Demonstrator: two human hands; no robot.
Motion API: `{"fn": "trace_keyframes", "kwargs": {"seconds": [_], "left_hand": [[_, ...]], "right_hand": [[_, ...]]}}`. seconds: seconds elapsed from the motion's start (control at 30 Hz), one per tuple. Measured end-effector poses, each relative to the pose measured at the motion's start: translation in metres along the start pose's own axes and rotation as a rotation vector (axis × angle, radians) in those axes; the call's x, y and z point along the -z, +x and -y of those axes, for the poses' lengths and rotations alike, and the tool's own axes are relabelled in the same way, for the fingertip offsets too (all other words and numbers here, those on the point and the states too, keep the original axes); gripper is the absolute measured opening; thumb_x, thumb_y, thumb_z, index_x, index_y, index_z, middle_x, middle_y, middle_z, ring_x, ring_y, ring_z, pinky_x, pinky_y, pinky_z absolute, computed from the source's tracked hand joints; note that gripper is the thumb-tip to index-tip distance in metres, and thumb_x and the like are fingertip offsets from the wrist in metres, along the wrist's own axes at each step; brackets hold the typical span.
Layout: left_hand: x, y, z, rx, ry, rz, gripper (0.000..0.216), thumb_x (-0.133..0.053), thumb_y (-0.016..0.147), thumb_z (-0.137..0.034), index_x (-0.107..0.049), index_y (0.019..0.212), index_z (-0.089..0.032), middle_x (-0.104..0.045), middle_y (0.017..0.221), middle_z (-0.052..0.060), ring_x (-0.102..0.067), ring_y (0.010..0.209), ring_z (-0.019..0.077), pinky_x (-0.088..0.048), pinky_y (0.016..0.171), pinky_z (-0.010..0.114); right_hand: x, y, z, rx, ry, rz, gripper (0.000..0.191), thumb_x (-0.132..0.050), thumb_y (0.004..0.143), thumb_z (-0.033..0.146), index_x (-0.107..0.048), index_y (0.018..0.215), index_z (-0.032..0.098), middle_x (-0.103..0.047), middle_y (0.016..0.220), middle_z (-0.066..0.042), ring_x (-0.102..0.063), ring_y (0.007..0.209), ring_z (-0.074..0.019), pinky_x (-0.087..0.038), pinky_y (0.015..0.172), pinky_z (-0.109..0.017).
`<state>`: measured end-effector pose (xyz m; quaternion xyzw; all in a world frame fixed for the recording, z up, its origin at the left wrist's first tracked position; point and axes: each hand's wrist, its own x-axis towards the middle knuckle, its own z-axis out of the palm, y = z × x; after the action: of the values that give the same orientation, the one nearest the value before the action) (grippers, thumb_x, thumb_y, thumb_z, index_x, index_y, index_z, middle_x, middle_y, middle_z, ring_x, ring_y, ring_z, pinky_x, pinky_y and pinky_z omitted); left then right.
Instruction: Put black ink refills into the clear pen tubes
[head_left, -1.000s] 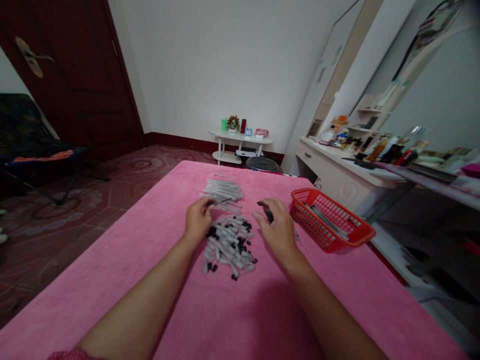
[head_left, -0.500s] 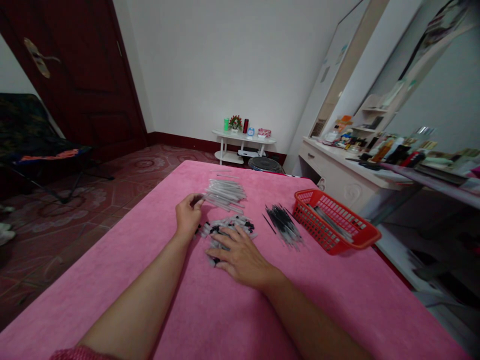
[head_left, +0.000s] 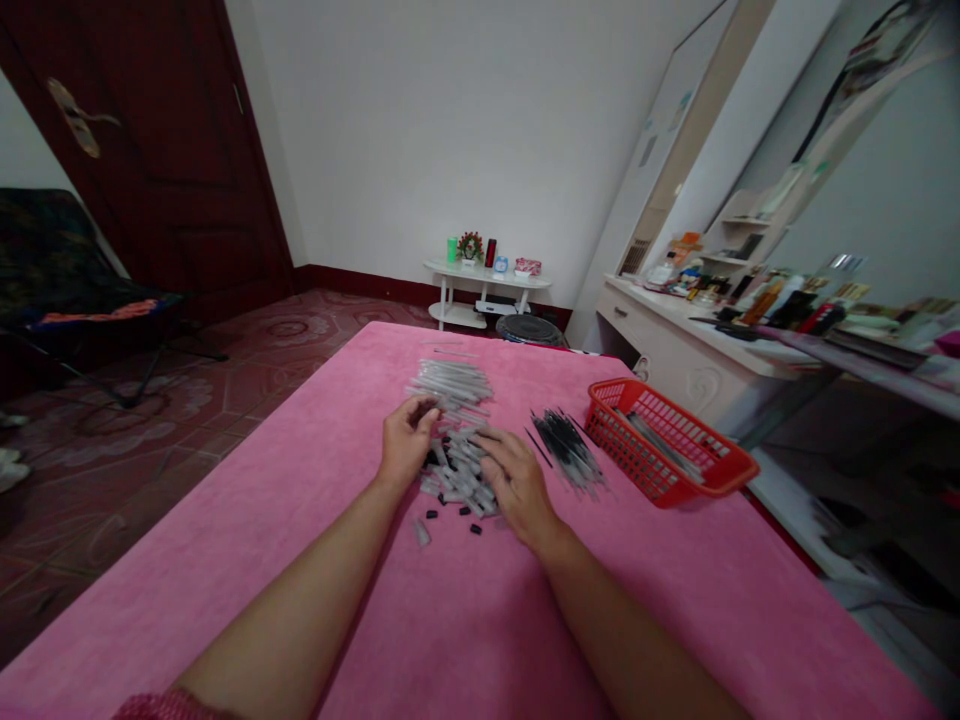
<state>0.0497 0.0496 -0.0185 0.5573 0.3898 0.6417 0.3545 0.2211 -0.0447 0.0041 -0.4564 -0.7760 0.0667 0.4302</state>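
Note:
My left hand [head_left: 407, 440] is at the left of a pile of short whitish pen caps [head_left: 463, 478] mixed with small black plugs. Its fingers are curled with thumb and forefinger close together, and what they hold, if anything, is hidden. My right hand [head_left: 516, 484] rests against the pile's right side, fingers spread loosely and bent over the caps. Several black plugs [head_left: 475, 529] and one cap [head_left: 421, 533] lie loose on the near side. Just beyond the hands is a stack of clear pen barrels [head_left: 454, 383].
To the right lies a bundle of black-tipped pen refills [head_left: 568, 452]. A red plastic basket [head_left: 660, 490] beside it holds more thin sticks. Everything sits on a pink cloth-covered table [head_left: 300, 560]. A dresser [head_left: 675, 345] with bottles stands close on the right, a folding chair [head_left: 75, 290] at far left.
My right hand has moved right, off the top of the pile to its side, uncovering caps and plugs. My left hand has shifted right and slightly nearer, beside the pile.

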Motion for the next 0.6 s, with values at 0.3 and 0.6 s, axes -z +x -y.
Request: {"fn": "trace_keyframes", "kwargs": {"seconds": [0.3, 0.6], "left_hand": [[0.001, -0.001, 0.002, -0.045, 0.108, 0.038, 0.018, -0.056, 0.074, -0.023, -0.065, 0.088, -0.014, -0.069, 0.085, 0.005, -0.065, 0.081, 0.0179, -0.051, 0.078, 0.031], [0.000, -0.004, -0.002, -0.123, 0.208, 0.138, 0.020, -0.055, 0.075, -0.018, -0.067, 0.090, -0.016, -0.069, 0.087, 0.004, -0.064, 0.081, 0.0169, -0.052, 0.077, 0.031]], "right_hand": [[0.020, -0.010, -0.033, -0.189, -0.144, 0.119, 0.004, -0.065, 0.074, 0.022, -0.067, 0.074, 0.019, -0.062, 0.069, 0.000, -0.054, 0.064, -0.0135, -0.037, 0.067, -0.026], [0.038, -0.001, -0.019, -0.237, -0.188, 0.227, 0.009, -0.063, 0.072, 0.020, -0.068, 0.078, 0.018, -0.065, 0.073, -0.001, -0.054, 0.065, -0.0127, -0.035, 0.063, -0.023]]}}
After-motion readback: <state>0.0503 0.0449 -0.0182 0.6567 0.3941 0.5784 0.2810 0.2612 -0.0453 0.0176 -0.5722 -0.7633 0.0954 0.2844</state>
